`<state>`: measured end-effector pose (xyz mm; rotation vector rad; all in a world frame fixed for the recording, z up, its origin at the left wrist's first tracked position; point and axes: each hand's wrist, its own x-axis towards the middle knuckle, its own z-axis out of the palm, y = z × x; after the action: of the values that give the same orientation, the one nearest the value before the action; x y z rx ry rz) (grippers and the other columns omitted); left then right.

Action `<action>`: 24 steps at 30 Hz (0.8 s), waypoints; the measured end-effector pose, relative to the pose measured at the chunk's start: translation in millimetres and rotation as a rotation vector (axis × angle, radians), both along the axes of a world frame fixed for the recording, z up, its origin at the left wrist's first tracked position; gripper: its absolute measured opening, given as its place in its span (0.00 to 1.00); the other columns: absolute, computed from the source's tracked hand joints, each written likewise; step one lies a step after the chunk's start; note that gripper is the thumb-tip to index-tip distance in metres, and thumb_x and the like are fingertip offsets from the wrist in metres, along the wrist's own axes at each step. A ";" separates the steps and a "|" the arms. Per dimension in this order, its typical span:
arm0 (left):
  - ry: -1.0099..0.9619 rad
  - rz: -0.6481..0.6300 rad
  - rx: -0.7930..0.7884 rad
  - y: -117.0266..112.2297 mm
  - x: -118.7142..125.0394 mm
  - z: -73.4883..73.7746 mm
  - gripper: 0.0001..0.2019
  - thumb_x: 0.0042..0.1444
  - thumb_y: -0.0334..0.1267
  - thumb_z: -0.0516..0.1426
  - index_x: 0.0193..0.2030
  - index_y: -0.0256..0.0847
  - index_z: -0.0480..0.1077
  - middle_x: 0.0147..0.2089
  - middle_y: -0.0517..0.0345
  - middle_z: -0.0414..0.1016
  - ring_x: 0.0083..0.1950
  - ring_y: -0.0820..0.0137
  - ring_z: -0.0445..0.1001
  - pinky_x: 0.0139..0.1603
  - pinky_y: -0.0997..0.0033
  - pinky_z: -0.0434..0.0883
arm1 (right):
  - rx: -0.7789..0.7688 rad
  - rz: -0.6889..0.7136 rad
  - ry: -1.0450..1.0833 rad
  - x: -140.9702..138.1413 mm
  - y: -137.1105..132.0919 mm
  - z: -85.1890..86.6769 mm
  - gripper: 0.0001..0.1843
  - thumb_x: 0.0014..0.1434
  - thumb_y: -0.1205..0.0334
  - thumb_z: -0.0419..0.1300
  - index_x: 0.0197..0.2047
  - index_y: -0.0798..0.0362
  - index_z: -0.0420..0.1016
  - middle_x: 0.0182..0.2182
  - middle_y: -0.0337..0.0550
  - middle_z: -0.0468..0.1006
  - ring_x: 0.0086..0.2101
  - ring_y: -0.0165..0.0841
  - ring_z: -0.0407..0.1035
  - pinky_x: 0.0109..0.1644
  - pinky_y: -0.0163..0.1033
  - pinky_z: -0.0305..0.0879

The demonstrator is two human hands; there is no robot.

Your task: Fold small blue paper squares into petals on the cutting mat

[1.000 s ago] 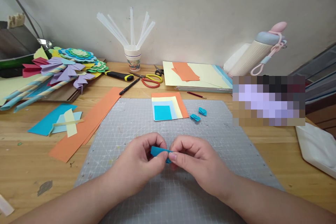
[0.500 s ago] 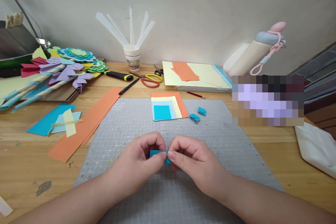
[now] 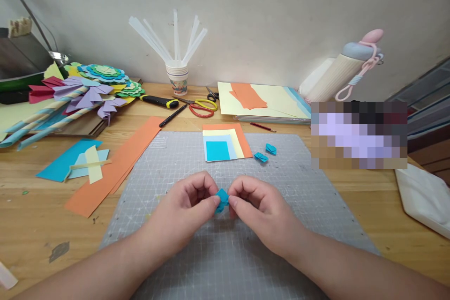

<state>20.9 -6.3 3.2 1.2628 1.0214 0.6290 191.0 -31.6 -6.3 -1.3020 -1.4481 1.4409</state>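
Between my two hands is a small folded piece of blue paper [image 3: 221, 200], held above the grey cutting mat [image 3: 168, 262]. My left hand [image 3: 191, 204] pinches its left side between thumb and fingers. On its right corner, my right hand [image 3: 258, 206] is closed in a pinch as well. Two small folded blue paper pieces [image 3: 261, 157] lie on the mat beyond my right hand. Straight ahead, square sheets in orange, yellow, light blue and blue are stacked, with a blue square [image 3: 217, 151] on top.
Orange strips [image 3: 116, 168] and blue sheets [image 3: 66, 159] lie at the left. Along the back are a utility knife [image 3: 159, 101], scissors [image 3: 202, 108], a paper cup [image 3: 176, 79] of white sticks and a paper pile [image 3: 277, 98]. Paper flowers [image 3: 80, 89] fill the left back; a bottle [image 3: 333, 72] leans right.
The blue paper has turned between my fingers and now shows a diamond-like outline. My hands have moved slightly apart and a little up.
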 end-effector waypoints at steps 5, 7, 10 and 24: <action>0.054 -0.099 0.016 -4.1 1.0 0.0 0.04 0.51 0.36 0.54 0.28 0.41 0.63 0.25 0.65 0.60 0.29 0.73 0.58 0.29 0.73 0.57 | 0.002 0.007 -0.030 0.2 -0.6 -2.3 0.07 0.55 0.66 0.55 0.26 0.52 0.63 0.22 0.33 0.62 0.25 0.27 0.56 0.28 0.34 0.54; 0.090 -0.091 0.039 -5.1 1.6 -0.8 0.03 0.52 0.36 0.54 0.29 0.41 0.64 0.25 0.65 0.60 0.29 0.73 0.58 0.29 0.73 0.57 | 0.013 0.020 -0.052 0.2 -0.7 -1.2 0.07 0.54 0.66 0.56 0.26 0.52 0.63 0.22 0.33 0.63 0.25 0.27 0.56 0.28 0.34 0.54; 0.091 -0.051 0.044 -4.5 1.5 -2.0 0.04 0.53 0.36 0.55 0.28 0.41 0.64 0.25 0.65 0.60 0.29 0.73 0.58 0.30 0.73 0.57 | 0.015 0.041 -0.008 0.5 -0.5 1.1 0.07 0.57 0.64 0.55 0.28 0.52 0.65 0.23 0.35 0.65 0.26 0.28 0.59 0.31 0.35 0.57; 0.042 -0.062 0.028 -3.5 0.7 -3.7 0.06 0.55 0.37 0.56 0.29 0.40 0.63 0.28 0.64 0.63 0.31 0.72 0.61 0.32 0.72 0.60 | 0.046 -0.011 -0.039 0.0 -1.1 -1.8 0.07 0.57 0.65 0.55 0.28 0.52 0.65 0.23 0.34 0.64 0.26 0.28 0.59 0.29 0.34 0.57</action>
<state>21.5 -9.9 -0.4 1.3317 1.0072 0.5730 191.1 -32.7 -8.2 -1.3149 -1.4888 1.3745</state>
